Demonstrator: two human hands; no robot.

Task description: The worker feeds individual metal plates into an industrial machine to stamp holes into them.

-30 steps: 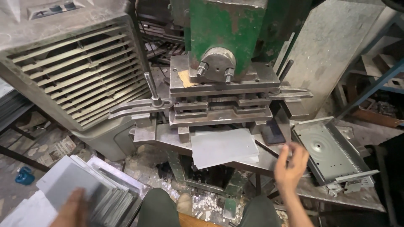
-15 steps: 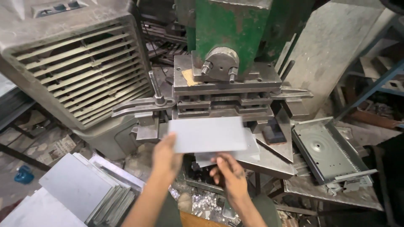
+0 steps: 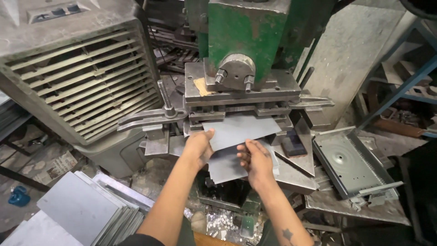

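Under the green press (image 3: 255, 41), both hands — left hand (image 3: 199, 146), right hand (image 3: 256, 160) — pinch a grey metal sheet (image 3: 239, 128), fingers closed on its near edge.

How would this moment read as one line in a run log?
left hand: holds metal sheet | right hand: steadies it | sheet: partly under green press

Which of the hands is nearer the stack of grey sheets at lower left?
Left. The left hand is above-right of the stack of grey sheets; the right hand is farther right.
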